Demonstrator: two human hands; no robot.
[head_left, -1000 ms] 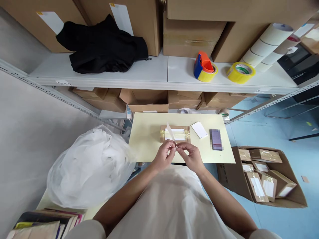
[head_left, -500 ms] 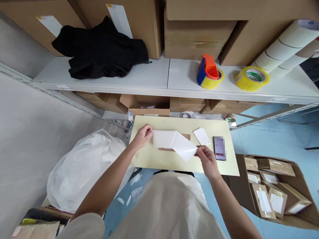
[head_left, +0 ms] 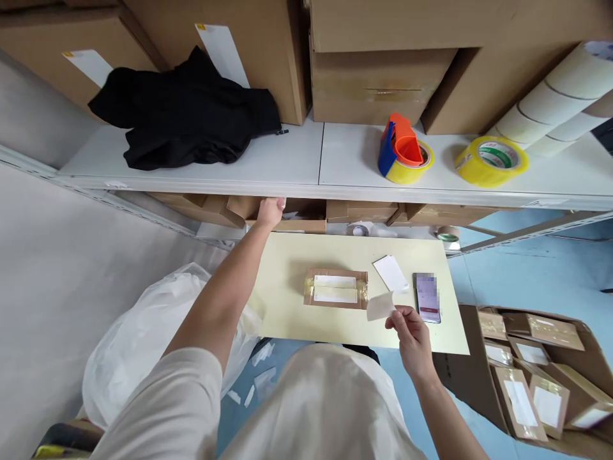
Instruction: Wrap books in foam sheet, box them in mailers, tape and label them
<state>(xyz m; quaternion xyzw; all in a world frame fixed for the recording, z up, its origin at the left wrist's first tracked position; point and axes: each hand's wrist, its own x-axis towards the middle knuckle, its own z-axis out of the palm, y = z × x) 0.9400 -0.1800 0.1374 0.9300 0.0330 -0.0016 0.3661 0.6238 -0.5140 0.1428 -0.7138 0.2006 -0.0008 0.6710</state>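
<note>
Right-hand grip (head_left: 410, 332): thumb and fingers pinch a thin off-white paper sheet (head_left: 380, 307) by its right edge, right of frame centre, at the front part of the pale-yellow rectangular bench (head_left: 282, 313). Left-hand grip (head_left: 271, 212): clenched on a small white scrap (head_left: 283, 204), upper middle of the frame, at an open brown cardboard box (head_left: 299, 225). Taped brown cardboard parcel (head_left: 336, 289) with white labels: flat on the bench, frame centre.

Obstructions: stacked white rectangular cards (head_left: 391, 273) and a dark phone with lit screen (head_left: 427, 299) lie near the right hand. Above the left hand runs the grey shelf (head_left: 225, 186) edge. Beyond the bench's left edge bulges a translucent white plastic bag (head_left: 153, 351); lower right of the frame, a large brown carton (head_left: 462, 377) holds taped parcels (head_left: 520, 402).

Room for moving: bench surface left of the centre parcel, plus a strip along the front edge.
</note>
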